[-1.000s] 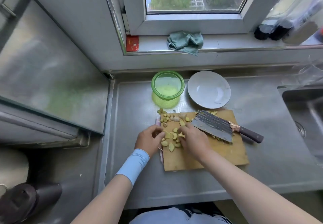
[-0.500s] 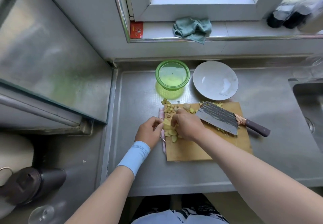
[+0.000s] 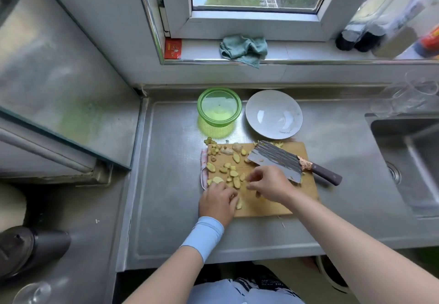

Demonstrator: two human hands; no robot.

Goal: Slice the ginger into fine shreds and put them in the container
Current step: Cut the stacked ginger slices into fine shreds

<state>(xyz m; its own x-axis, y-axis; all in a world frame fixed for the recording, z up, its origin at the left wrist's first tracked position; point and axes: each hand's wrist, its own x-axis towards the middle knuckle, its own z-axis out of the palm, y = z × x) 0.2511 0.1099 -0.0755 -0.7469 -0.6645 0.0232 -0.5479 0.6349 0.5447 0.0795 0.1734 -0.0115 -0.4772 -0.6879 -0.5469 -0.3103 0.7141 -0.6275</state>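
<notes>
1. Two hands are down on the cutting board point(image 3: 268, 205) and neither is on the cleaver point(image 3: 275, 161) (it lies flat across the board's far right part, handle aimed toward the sink).
2. Ginger slices point(image 3: 234, 173) are scattered over the board's left half, with a knobbly uncut piece near the far edge. I see none in the green container point(image 3: 219, 106), which sits on the counter point(image 3: 171, 185) just beyond the board, beside a white plate point(image 3: 273, 113).
3. Left hand point(image 3: 217, 200): its grip is curled down over a few slices at the near left corner, and one slice pokes out from under the fingers.
4. Right hand point(image 3: 270, 185): its fingertips are bunched just above the loose slices. Whether they have nipped one, I cannot tell.
5. This reads as the gathering step, with slices being stacked ahead of shredding. To do it well, lay them flat and overlapped in a low pile (tall stacks skid), then pin them with tucked fingertips before the blade comes in for thin cuts.
6. A few bits sit at the board's far left corner, right on the edge. They should be swept back in first.
</notes>
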